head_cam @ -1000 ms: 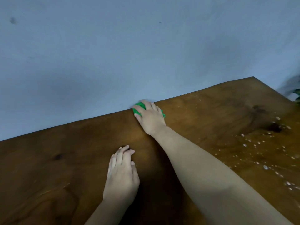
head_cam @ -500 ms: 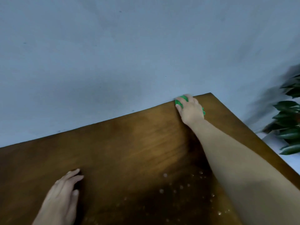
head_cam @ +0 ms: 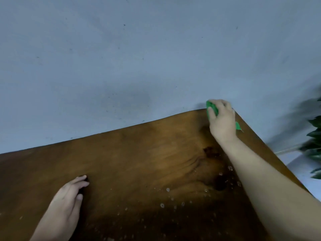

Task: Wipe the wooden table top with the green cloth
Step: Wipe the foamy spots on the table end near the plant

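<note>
Right hand [head_cam: 222,119]: upper right of the frame, arm stretched out, palm and fingers clenched over the green cloth [head_cam: 212,107], pressing it down at the far corner.
Green cloth: bunched under that hand, right at the far right corner of the wooden table top [head_cam: 139,162]; one tip poking out at the right of the wrist, at or just over the right edge.
Left hand [head_cam: 68,197]: lower left of the frame, flat on the wood, fingers loose, grasping nothing, probably bracing.
Wall [head_cam: 121,66]: blue-grey, meeting the far edge; cloth touching or just beside it, cannot tell which.
Droplets [head_cam: 167,189]: scattered across the lower middle and lower right of the frame, around a dark knot; not yet wiped.
Plant [head_cam: 314,136]: dark leaves at the right border, apart from the table.
Risk, corner: likely to slip off the edge with any further push rightward, cloth dragged over and dropped.
Risk, wall: possible smear of wet onto the paint from a stroke held too tight to the far edge.
Risk, coverage: wet patch likely missed or merely spread unless strokes return toward the lower right.
Risk, reach: balance strained by the long stretch; a slide of the bracing palm on damp wood possible.
</note>
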